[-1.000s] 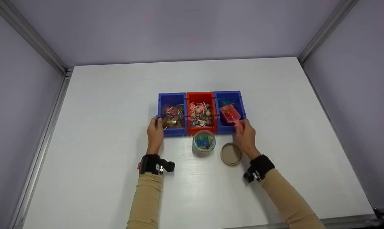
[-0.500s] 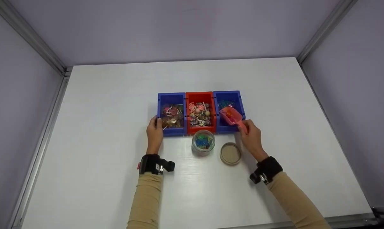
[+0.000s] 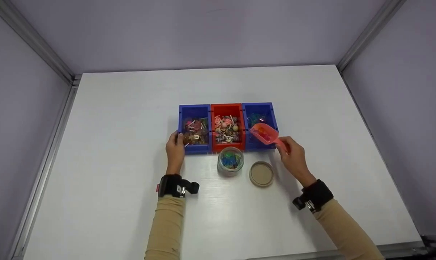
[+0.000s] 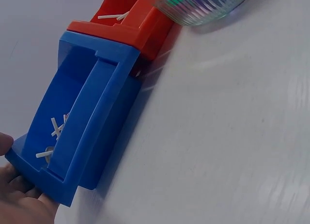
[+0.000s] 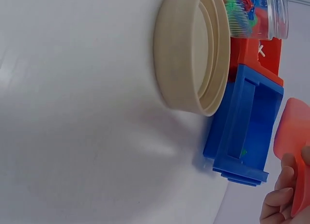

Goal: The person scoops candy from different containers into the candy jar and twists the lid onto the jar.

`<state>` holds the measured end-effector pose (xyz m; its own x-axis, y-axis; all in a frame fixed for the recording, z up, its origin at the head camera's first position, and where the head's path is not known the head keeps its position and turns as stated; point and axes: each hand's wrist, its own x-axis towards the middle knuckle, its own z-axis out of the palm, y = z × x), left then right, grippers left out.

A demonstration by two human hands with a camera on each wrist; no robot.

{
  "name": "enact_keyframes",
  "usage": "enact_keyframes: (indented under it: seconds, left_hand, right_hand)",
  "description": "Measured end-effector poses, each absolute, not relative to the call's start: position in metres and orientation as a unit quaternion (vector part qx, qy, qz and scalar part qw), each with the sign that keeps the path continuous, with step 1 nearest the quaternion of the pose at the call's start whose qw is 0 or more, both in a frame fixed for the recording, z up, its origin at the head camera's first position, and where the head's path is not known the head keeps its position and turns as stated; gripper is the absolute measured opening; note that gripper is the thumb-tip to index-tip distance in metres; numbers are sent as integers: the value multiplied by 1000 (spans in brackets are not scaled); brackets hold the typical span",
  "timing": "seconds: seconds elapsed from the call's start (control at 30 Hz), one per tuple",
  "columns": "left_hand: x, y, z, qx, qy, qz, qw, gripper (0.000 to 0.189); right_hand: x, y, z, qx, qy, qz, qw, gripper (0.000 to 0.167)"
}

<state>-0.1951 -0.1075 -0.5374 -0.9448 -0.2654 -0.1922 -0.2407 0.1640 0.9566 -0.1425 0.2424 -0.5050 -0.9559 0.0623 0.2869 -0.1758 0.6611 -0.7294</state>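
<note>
My right hand (image 3: 294,157) grips the handle of a pink scoop (image 3: 274,136). Small reddish and orange pieces lie in the scoop, which is over the front part of the right blue bin (image 3: 257,146). Bluish-green pieces show at the bottom of that bin. At the far left of the bin row, my left hand (image 3: 175,153) holds the side of the left blue bin (image 4: 92,137), thumb on its rim and fingers beneath. White-stick lollipops fill part of this bin. Between the blue bins stands a red bin (image 3: 227,147) of lollipops and round pieces.
In front of the red bin stands a clear ribbed jar (image 3: 230,170), uncapped, with blue, green and other coloured pieces inside. A beige round lid (image 3: 261,174) lies to its right, hollow side up. The white table (image 3: 131,108) is bordered by grey panels.
The right hand has drawn the scoop a little to the right and toward the person, off the inside of the right blue bin. The left hand stays on its bin.
</note>
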Motion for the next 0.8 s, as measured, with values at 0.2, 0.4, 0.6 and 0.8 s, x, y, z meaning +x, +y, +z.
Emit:
enact_keyframes:
  seconds: [0.2, 0.4, 0.6, 0.8]
  left_hand:
    - [-195, -108, -538, 174, -761, -625, 1, 43]
    - [-197, -108, -535, 184, -759, -624, -16, 45]
    - [-197, -108, -535, 189, -757, -625, -13, 45]
    - [-196, -108, -537, 184, -761, -622, -3, 44]
  right_hand:
    - [-140, 249, -496, 63, -903, 402, 141, 17]
    - [-136, 255, -490, 137, -901, 391, 132, 21]
    - [-133, 254, -489, 186, -903, 370, 116, 21]
    - [-130, 252, -490, 214, -898, 373, 94, 21]
